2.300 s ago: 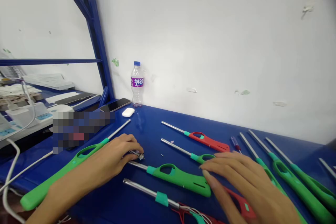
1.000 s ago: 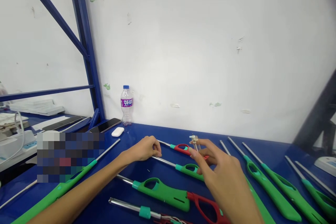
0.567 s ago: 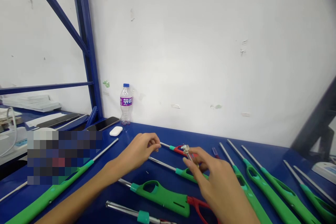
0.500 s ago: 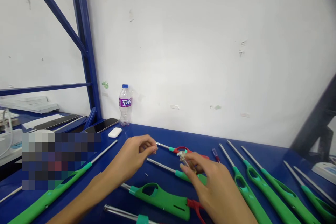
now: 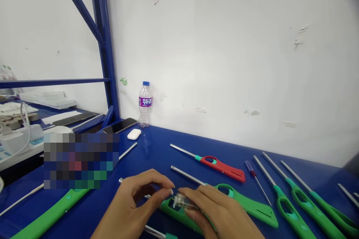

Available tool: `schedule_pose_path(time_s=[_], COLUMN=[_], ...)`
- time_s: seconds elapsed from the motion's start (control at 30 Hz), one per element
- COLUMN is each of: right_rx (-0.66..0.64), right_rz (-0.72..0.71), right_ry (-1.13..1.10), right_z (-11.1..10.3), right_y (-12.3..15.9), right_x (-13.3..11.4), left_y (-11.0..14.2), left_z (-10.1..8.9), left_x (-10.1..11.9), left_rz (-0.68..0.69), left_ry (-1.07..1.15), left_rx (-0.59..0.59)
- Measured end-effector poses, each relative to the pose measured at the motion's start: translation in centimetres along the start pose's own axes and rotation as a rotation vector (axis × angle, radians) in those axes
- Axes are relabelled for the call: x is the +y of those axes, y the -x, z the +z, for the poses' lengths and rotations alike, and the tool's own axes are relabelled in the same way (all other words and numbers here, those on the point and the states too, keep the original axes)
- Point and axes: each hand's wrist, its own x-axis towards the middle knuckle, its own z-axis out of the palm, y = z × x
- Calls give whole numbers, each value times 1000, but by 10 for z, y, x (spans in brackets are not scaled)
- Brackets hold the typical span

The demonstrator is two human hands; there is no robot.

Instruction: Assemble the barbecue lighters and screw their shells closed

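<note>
My right hand (image 5: 221, 209) is closed around a small clear lighter fuel tank (image 5: 183, 201) with a whitish fitting at its left end. Close to that end, my left hand (image 5: 140, 198) pinches a tiny white piece (image 5: 172, 191) between thumb and forefinger; its exact kind is too small to tell. The two hands are a short gap apart. Below them lies a green gas lighter (image 5: 181, 214), partly covered by my fingers. Another green gas lighter (image 5: 254, 205) extends behind my right hand, and a red gas lighter (image 5: 224, 168) rests farther back.
A purple-handled screwdriver (image 5: 253, 173) lies right of the red lighter, beside several green lighters (image 5: 290, 213). A plastic bottle (image 5: 145, 104), white case (image 5: 134, 134) and phone (image 5: 120, 126) are at the back left. A blue metal frame (image 5: 105, 44) rises by the wall.
My hands have come together and lower, the left now beside the end of the clear fuel tank. The view has shifted so the red lighter and screwdriver show more fully.
</note>
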Motion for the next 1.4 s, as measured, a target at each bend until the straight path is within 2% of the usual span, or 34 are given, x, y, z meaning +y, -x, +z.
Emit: schedule_pose_path(time_s=[0.4, 0.67, 1.07, 1.3, 1.4], right_rx=[-15, 31, -7, 36, 40], right_rz=[-108, -112, -150, -164, -165], right_ry=[65, 77, 123, 126, 60], right_z=[2, -1, -10, -16, -18], right_y=[2, -1, 4, 5, 4], right_x=[3, 0, 0, -6, -9], left_y=[6, 9, 19, 17, 15], left_z=[0, -2, 2, 6, 2], left_x=[-5, -5, -8, -4, -1], left_rz=[53, 113, 342, 363, 311], left_ry=[-42, -71, -165, -196, -199], left_rx=[1, 2, -54, -85, -119])
